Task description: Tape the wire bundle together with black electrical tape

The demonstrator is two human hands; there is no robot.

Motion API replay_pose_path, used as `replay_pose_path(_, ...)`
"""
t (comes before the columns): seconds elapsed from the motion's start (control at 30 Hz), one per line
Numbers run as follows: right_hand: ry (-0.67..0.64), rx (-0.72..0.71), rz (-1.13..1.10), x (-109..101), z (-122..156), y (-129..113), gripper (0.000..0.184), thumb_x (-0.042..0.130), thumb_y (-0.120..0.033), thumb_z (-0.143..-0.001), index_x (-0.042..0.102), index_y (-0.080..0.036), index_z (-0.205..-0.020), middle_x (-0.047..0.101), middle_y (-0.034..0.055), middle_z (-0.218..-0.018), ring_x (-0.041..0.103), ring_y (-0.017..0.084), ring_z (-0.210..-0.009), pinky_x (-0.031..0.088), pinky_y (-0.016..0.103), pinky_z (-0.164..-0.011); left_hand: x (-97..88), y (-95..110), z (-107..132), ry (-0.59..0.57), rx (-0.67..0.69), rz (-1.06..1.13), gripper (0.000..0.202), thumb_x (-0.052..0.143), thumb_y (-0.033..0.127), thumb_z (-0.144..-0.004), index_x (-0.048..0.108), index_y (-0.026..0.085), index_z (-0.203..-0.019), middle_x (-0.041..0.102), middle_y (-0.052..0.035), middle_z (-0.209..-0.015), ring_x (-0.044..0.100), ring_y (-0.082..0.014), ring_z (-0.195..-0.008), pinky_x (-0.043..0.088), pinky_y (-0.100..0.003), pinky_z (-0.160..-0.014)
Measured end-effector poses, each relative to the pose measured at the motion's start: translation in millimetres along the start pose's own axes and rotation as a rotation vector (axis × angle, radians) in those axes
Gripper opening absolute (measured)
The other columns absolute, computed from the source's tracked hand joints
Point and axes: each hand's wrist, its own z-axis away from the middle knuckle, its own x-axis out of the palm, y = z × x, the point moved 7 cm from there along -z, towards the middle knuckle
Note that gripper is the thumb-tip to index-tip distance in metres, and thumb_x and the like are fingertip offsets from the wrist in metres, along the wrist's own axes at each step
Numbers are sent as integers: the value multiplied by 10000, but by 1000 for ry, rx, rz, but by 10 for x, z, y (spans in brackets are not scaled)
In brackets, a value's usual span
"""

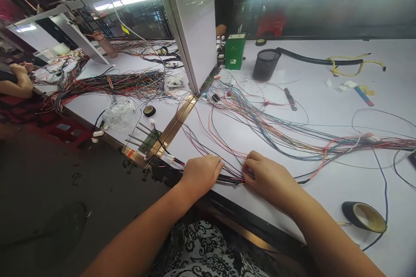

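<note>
My left hand point(201, 173) is closed over a dark bundle of wires point(232, 178) at the near edge of the white table point(325, 95). My right hand point(264, 175) is closed on the same bundle just to the right, fingers pinching it. The bundle runs left to white connectors point(170, 159) beside a small green board with metal pins point(147, 140). To the right it fans out into many loose coloured wires point(292, 134) spreading across the table.
A roll of black tape point(364, 216) lies at the near right, a smaller roll point(149, 111) at the left. A black mesh cup point(265, 64), a green box point(234, 51) and a white upright panel point(195, 26) stand behind. Another person's arm point(17, 82) rests far left.
</note>
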Motion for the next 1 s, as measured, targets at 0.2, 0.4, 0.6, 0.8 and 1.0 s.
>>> replay_pose_path(0.2,-106,53,303,39,-119,-162,170,490,-103,-778,638,-181,-751,622,100,-786,617,245,-689,291,295,-480,-21,-194,-45,-77,-190,-94,396,390,394,-942,566,167,-1215,709,-107,-840,672,-290,-780,469,-353,-635)
replay_pose_path(0.4,-108,102,237,75,-164,-133,150,489,-114,-769,613,-178,-712,649,104,-705,619,232,-607,290,292,-496,-71,-136,-82,-111,-73,405,361,363,423,-937,658,216,-975,690,-33,-890,615,-195,-835,427,-276,-714)
replay_pose_path(0.6,30,81,-64,119,-19,103,142,437,-224,-822,552,-217,-740,635,10,-737,583,163,-654,352,271,-563,37,-63,-47,-326,-89,908,478,403,549,-881,474,176,-592,451,34,-517,382,-105,-481,265,-249,-484)
replay_pose_path(0.8,104,-49,-120,220,69,160,131,435,-274,-829,535,-229,-756,597,-3,-691,576,162,-625,406,283,-583,137,91,-138,-308,-281,1702,416,556,570,-804,546,162,-882,406,80,-548,218,-51,-407,131,-226,-425)
replay_pose_path(1.0,127,-46,-165,238,59,98,131,455,-321,-830,526,-258,-741,593,-21,-665,579,175,-592,421,294,-553,-238,-400,-147,241,-338,1891,453,583,562,-795,551,137,-947,375,83,-571,215,-36,-399,126,-216,-417)
